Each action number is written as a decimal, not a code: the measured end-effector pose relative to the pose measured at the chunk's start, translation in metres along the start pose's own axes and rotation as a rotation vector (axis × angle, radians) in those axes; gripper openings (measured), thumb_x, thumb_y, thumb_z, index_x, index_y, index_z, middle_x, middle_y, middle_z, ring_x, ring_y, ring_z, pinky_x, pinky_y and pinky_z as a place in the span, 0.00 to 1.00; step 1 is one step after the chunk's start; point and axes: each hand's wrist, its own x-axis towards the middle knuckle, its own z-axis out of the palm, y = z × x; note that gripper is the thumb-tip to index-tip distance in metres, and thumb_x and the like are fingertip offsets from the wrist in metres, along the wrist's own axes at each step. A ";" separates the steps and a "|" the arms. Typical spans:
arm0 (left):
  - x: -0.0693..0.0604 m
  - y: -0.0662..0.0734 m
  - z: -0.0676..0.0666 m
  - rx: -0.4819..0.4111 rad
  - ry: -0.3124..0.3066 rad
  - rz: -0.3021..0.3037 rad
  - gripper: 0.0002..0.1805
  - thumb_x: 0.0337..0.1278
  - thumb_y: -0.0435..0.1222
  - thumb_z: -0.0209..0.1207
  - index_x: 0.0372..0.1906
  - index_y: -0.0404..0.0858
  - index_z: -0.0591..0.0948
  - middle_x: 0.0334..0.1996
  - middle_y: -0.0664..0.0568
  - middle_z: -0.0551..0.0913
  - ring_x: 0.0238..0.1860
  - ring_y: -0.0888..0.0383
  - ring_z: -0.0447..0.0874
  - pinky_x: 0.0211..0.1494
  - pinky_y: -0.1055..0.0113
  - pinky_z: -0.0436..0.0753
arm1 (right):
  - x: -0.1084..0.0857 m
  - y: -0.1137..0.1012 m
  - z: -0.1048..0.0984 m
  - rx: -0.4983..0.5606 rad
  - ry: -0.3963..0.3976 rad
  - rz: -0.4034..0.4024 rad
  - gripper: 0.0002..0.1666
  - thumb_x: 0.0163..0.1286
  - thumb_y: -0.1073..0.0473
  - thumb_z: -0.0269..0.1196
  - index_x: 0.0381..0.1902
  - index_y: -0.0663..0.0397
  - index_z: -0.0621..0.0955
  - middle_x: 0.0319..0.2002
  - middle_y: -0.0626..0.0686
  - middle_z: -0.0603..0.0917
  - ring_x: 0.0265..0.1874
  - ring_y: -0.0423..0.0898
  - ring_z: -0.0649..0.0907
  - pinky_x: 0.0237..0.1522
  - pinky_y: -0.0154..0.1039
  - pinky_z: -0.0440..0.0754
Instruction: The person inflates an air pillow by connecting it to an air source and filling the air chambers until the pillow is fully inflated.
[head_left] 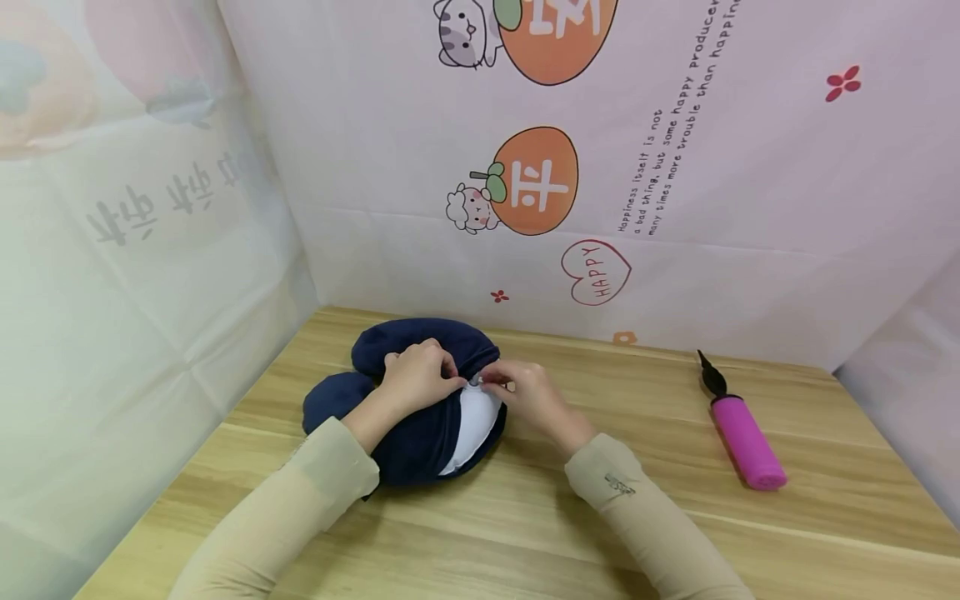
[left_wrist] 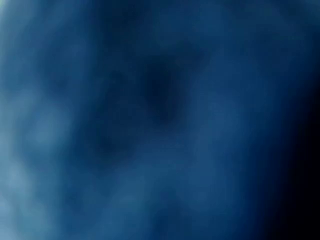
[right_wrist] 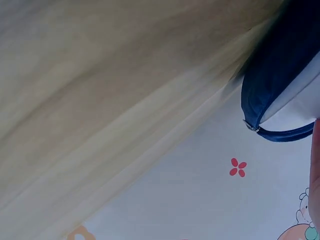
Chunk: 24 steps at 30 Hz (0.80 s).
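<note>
A navy U-shaped neck pillow [head_left: 416, 442] lies on the table, its cover parted along one side. Through the gap shows a white inner bladder [head_left: 474, 421], with a small clear valve [head_left: 475, 381] near its upper end. My left hand [head_left: 416, 379] lies over the pillow, thumb and finger pinching at the valve's left side. From the right, my right hand [head_left: 532, 396] pinches the valve between thumb and fingertips. In the right wrist view, the cover [right_wrist: 280, 65] has a zipper pull [right_wrist: 251, 126] at its corner. Blurred navy fabric [left_wrist: 200, 130] fills the left wrist view.
A pink hand pump [head_left: 750, 442] with a black nozzle [head_left: 712, 377] lies at the right on the wooden table [head_left: 465, 542]. Printed white cloth [head_left: 375, 167] hangs behind the table and along both sides.
</note>
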 end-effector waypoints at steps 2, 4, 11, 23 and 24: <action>0.001 0.000 0.001 -0.006 -0.021 -0.001 0.10 0.59 0.46 0.72 0.26 0.51 0.86 0.39 0.54 0.80 0.42 0.51 0.81 0.49 0.43 0.72 | -0.001 0.001 -0.001 0.005 -0.012 -0.009 0.07 0.62 0.72 0.73 0.39 0.63 0.88 0.37 0.55 0.90 0.36 0.48 0.89 0.38 0.41 0.87; 0.002 0.000 0.001 -0.029 -0.048 -0.005 0.09 0.60 0.45 0.72 0.26 0.50 0.86 0.39 0.55 0.81 0.41 0.52 0.81 0.49 0.44 0.72 | -0.002 0.001 -0.003 0.010 -0.020 -0.022 0.08 0.61 0.73 0.73 0.40 0.63 0.89 0.38 0.56 0.90 0.36 0.49 0.89 0.38 0.41 0.87; 0.005 -0.006 -0.002 -0.193 -0.083 -0.063 0.05 0.62 0.41 0.70 0.31 0.47 0.89 0.36 0.57 0.85 0.41 0.54 0.82 0.54 0.39 0.72 | -0.006 -0.001 -0.009 0.036 -0.069 -0.027 0.13 0.62 0.74 0.72 0.45 0.66 0.88 0.39 0.57 0.89 0.37 0.50 0.89 0.41 0.44 0.87; -0.004 0.005 0.000 -0.324 0.070 0.044 0.04 0.61 0.39 0.70 0.31 0.46 0.88 0.43 0.54 0.82 0.44 0.53 0.81 0.48 0.49 0.76 | -0.006 -0.008 -0.009 0.034 -0.150 0.001 0.18 0.64 0.72 0.71 0.53 0.70 0.85 0.42 0.59 0.89 0.40 0.52 0.88 0.44 0.50 0.86; -0.005 0.006 0.001 -0.324 0.082 0.053 0.04 0.60 0.39 0.70 0.30 0.46 0.88 0.44 0.54 0.82 0.45 0.53 0.81 0.48 0.49 0.76 | -0.006 -0.009 -0.009 0.031 -0.177 0.011 0.19 0.65 0.71 0.71 0.54 0.70 0.84 0.44 0.59 0.89 0.43 0.52 0.88 0.46 0.49 0.86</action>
